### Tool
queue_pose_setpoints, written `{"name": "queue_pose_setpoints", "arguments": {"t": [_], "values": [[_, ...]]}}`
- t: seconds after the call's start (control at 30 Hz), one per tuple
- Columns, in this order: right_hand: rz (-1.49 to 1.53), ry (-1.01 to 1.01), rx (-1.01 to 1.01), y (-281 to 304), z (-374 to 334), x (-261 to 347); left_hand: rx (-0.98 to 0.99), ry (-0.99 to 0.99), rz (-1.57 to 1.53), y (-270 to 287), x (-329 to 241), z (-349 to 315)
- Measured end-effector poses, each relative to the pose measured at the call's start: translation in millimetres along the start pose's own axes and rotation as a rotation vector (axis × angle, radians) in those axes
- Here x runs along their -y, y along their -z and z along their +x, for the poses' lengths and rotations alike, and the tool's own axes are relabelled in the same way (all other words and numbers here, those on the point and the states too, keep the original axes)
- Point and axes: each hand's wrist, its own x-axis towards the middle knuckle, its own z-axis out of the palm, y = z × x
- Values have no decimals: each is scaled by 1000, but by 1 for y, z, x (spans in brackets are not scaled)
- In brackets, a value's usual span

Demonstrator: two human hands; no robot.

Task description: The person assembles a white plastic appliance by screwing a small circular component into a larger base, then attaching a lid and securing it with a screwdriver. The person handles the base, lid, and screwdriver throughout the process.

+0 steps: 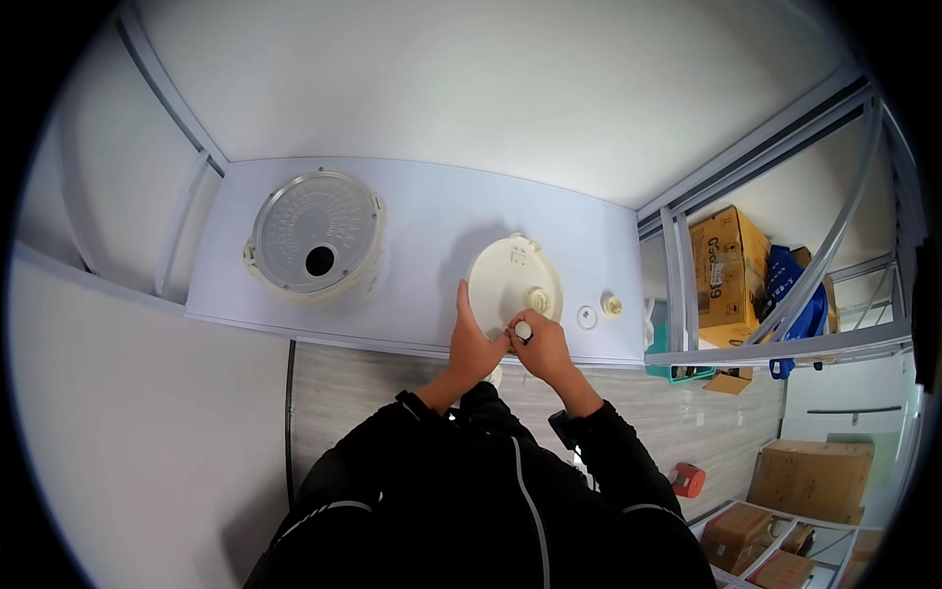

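Observation:
A round cream plastic cover [496,270], like an appliance lid, lies near the table's front edge. Along its left rim my left hand [472,337] holds it, with the thumb reaching toward my other hand. Over the cover's near edge, my right hand [546,351] is closed around a tool with a white rounded handle [523,331], seen end-on; its tip is hidden. A small raised round fitting [538,299] sits on the cover beside my right hand. To the right lie a thin white ring [587,317] and a small cream cap [611,304].
At the table's left lies a larger round cream part [319,236] with a perforated grey plate and a black hole. The white table [422,211] meets a wall at the back. Metal framing [677,280], a cardboard box [728,275] and a teal bin [655,339] stand to the right.

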Motion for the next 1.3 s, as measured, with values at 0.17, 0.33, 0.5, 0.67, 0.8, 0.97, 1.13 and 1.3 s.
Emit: {"name": "queue_pose_setpoints", "arguments": {"t": [0.17, 0.33, 0.5, 0.67, 0.8, 0.97, 1.13, 1.3], "values": [[11, 3, -19, -3, -1, 0, 13, 8, -7, 1, 0, 0], [-125, 106, 9, 1, 1, 2, 35, 19, -17, 2, 2, 0], [-119, 121, 49, 3, 4, 3, 19, -15, -2, 2, 4, 0], [-85, 99, 31, 3, 3, 5, 22, -5, -7, 4, -1, 0], [-108, 65, 11, -2, 3, 4, 13, -7, 13, 5, 1, 0], [-91, 48, 3, -2, 2, 4, 9, -1, 14, 5, 1, 0], [-47, 74, 6, -1, 1, 3, -7, 5, -18, 4, 7, 1], [-11, 43, 13, 2, 0, 5, 15, 45, -22, 5, 4, 1]]}}
